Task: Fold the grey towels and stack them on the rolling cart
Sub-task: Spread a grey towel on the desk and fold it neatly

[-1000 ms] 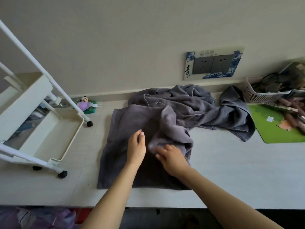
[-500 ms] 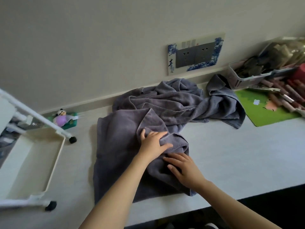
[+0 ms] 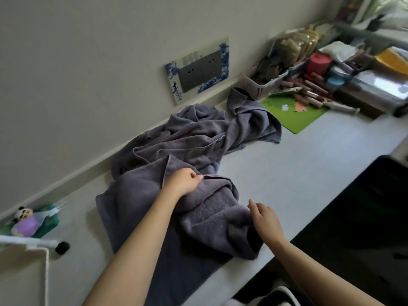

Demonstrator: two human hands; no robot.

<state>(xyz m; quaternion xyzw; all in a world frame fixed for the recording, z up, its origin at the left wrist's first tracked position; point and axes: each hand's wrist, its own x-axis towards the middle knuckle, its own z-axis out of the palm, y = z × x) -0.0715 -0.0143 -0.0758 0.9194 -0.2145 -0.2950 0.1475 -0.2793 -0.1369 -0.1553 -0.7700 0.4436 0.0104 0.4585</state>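
Observation:
A grey towel [image 3: 136, 202] lies partly spread on the white counter, its right half bunched into folds. My left hand [image 3: 184, 182] grips a raised fold of this towel near its middle. My right hand [image 3: 265, 219] hovers open just off the towel's bunched right edge, fingers relaxed. More grey towels [image 3: 198, 138] lie in a crumpled heap behind, against the wall. A corner of the white rolling cart [image 3: 24, 268] shows at the lower left, with one black wheel [image 3: 62, 247].
A panda toy [image 3: 25, 220] sits by the wall at the left. At the right are a green mat [image 3: 293, 111], a white basket [image 3: 262, 81], a red cup [image 3: 319, 62] and clutter. A socket panel [image 3: 198, 69] is on the wall. The counter's front edge runs diagonally at the lower right.
The view has swung right and tilted, so the cart has slid mostly out of frame. My left hand has closed on a towel fold. My right hand has lifted off the towel and moved right.

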